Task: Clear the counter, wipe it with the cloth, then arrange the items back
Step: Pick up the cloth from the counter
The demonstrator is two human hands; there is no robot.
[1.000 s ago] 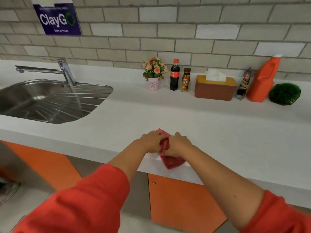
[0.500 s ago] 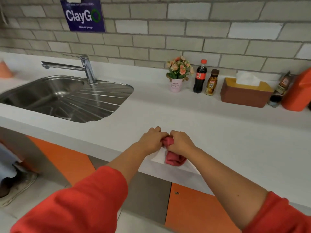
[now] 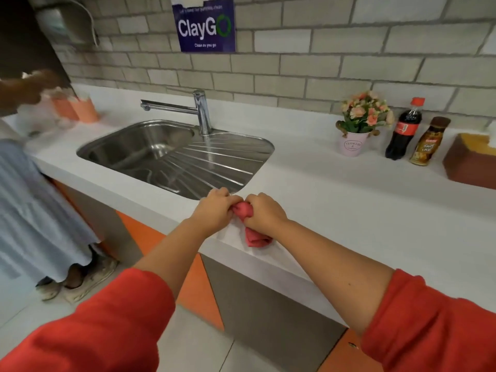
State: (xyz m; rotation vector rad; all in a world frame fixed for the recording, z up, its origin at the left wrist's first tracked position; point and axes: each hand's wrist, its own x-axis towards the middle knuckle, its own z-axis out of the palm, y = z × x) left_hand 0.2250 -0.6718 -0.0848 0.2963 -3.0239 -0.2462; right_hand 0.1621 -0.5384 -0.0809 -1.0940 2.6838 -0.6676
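Where the grey brick wall meets it, the white counter (image 3: 335, 200) runs from nine o'clock to three o'clock and carries all that follows.

Sink (image 3: 174, 154): stainless steel with a ribbed drainer, set into the counter at eleven o'clock of the hands; the tap (image 3: 200, 108) stands at its back edge, spout pointing to nine o'clock.

Tissue box (image 3: 467, 163): brown, at two o'clock, cut off by the frame edge.

Flower pot (image 3: 354, 142): pale pink with peach blooms, at one o'clock, near the wall.

Cola bottle (image 3: 404, 130): red cap, upright, just beside the pot toward three o'clock.

Brown bottle (image 3: 428, 143): dark cap, upright, just beside the cola bottle.

Left hand (image 3: 214, 209) and right hand (image 3: 264, 213): both closed in fists on the cloth (image 3: 253, 236), knuckles nearly touching, at the counter's near edge.

Cloth: red, bunched, its loose end lying on the counter below the right hand.
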